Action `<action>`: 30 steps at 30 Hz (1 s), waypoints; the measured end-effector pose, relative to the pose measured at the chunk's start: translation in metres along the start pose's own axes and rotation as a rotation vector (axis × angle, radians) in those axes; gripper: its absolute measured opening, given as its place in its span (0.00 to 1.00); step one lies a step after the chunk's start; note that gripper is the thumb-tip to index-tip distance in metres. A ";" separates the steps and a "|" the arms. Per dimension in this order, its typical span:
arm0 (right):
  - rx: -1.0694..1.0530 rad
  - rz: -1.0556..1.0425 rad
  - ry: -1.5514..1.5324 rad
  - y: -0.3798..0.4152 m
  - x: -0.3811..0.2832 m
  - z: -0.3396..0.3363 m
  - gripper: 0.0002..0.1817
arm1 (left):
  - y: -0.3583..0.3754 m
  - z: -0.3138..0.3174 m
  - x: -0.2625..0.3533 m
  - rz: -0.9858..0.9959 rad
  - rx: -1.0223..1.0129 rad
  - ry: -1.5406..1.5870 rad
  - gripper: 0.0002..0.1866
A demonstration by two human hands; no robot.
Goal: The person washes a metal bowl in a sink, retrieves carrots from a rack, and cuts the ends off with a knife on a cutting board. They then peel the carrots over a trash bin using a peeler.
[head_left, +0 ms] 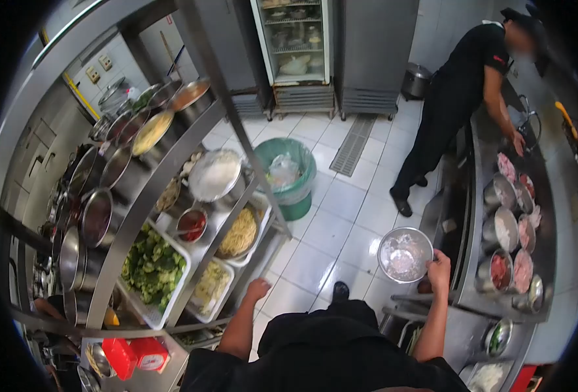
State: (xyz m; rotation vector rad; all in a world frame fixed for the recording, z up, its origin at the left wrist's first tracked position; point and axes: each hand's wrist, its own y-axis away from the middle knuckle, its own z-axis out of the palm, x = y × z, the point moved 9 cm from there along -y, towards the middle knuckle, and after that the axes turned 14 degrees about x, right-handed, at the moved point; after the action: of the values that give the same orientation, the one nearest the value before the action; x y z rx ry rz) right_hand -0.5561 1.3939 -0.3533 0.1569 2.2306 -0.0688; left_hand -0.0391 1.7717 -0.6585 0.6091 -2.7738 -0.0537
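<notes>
My right hand [439,269] grips the rim of a round metal bowl [426,238], out over the floor on my right. Inside the bowl, a pale residue coats the bottom and sides. My left hand [258,288] hangs with fingers curled and nothing visible in it. It is nearest the shelf rack on my left, beside a white tray of pale chopped food [212,287] and a metal bowl of noodles [239,234].
A rack holds a tray of broccoli [152,264] and several metal pots. A green bin [295,196] stands on the tiles ahead. At the right counter, with bowls of meat [500,269], a co-worker [458,85] leans over. A glass-door fridge [295,39] stands behind.
</notes>
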 end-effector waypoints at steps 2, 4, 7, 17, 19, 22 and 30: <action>0.020 -0.109 -0.035 -0.052 -0.003 0.017 0.24 | 0.011 -0.038 0.021 0.051 -0.154 -0.180 0.13; -0.013 -0.151 0.030 -0.094 -0.040 0.032 0.25 | 0.027 -0.036 0.011 0.048 -0.201 -0.237 0.14; -0.037 -0.225 0.083 -0.145 -0.105 0.066 0.23 | 0.048 -0.019 0.007 -0.098 -0.271 -0.235 0.16; -0.200 -0.452 0.041 -0.289 -0.305 0.268 0.27 | -0.002 0.047 0.014 -0.713 -0.397 0.295 0.21; -0.152 -0.460 0.042 -0.318 -0.328 0.292 0.27 | -0.028 0.031 0.018 -0.848 -0.360 0.365 0.22; -0.129 -0.391 0.021 -0.372 -0.340 0.325 0.26 | -0.107 -0.053 0.051 -0.878 -0.303 0.466 0.12; 0.011 -0.174 -0.071 -0.524 -0.313 0.412 0.24 | -0.195 0.010 0.011 -1.235 -0.120 0.715 0.11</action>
State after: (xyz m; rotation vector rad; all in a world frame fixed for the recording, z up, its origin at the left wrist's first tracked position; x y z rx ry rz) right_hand -0.1156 0.8043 -0.3632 -0.0339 2.1687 -0.1784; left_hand 0.0269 1.5896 -0.6839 1.7565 -1.3921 -0.2058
